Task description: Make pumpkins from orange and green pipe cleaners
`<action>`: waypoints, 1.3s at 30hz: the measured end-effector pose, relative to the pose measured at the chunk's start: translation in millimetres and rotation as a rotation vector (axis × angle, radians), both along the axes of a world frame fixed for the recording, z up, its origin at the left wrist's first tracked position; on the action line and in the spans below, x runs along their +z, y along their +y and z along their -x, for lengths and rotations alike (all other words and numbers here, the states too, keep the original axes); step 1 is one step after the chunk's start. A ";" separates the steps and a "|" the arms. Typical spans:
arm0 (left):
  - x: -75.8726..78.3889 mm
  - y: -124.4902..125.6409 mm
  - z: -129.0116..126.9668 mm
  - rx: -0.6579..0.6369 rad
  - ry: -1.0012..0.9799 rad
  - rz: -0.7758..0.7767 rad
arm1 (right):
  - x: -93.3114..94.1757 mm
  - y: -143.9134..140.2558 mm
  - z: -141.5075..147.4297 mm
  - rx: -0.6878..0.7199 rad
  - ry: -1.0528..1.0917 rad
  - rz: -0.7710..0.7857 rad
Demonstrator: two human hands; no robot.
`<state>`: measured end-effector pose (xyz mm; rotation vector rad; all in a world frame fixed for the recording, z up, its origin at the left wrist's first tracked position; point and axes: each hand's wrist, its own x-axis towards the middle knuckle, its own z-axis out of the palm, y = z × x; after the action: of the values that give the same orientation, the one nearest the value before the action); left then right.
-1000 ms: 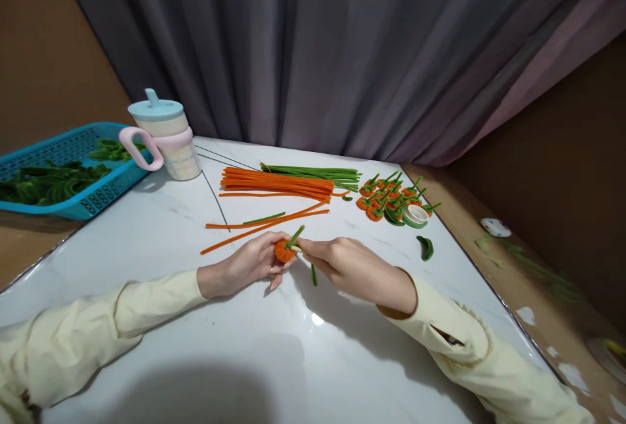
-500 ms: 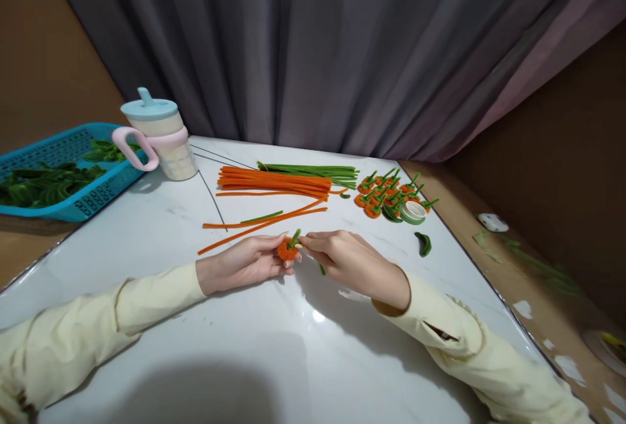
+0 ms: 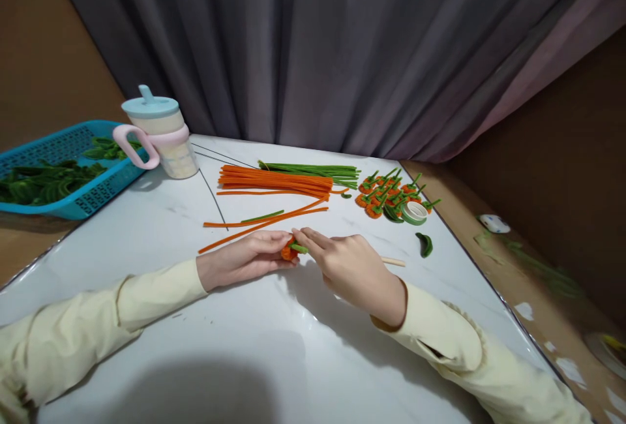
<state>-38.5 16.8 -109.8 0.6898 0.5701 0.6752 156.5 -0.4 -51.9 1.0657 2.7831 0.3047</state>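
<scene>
Two hands meet near the middle of the white marble-look table (image 3: 274,346), a little toward its near edge. I see the left hand (image 3: 244,257) lying on its side, its fingers pressed around a small orange fuzzy pipe-cleaner ball (image 3: 287,252). The right hand (image 3: 349,266) pinches the short green pipe-cleaner stem (image 3: 298,248) that comes out of this ball. A thin wooden stick (image 3: 392,261) shows from behind the right hand, but I cannot tell if the hand holds it.

Toward the far edge lies a bundle of long orange pipe cleaners (image 3: 276,181), with a bundle of long green pipe cleaners (image 3: 313,170) just behind it. At the right edge I see a pile of finished orange balls with green stems (image 3: 386,194), touching a roll of green tape (image 3: 415,213). A pastel sippy cup with pink handle (image 3: 159,132) stands at the far left corner, beside a blue plastic basket (image 3: 53,169).
</scene>
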 end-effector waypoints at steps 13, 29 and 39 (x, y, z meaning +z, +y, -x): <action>-0.8 -3.9 2.7 0.008 0.124 -0.097 | -0.1 -6.5 0.1 0.061 -0.061 -0.020; 7.9 -12.2 -3.4 -0.011 0.378 -0.282 | -2.6 3.3 -3.3 -0.036 0.063 0.424; -1.7 -9.8 -3.7 0.011 0.408 -0.345 | -9.0 -2.4 -4.8 0.003 -0.201 0.235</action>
<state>-34.8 7.1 -111.5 1.1624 0.8424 0.6527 161.3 -2.8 -61.0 0.9207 2.5653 0.0764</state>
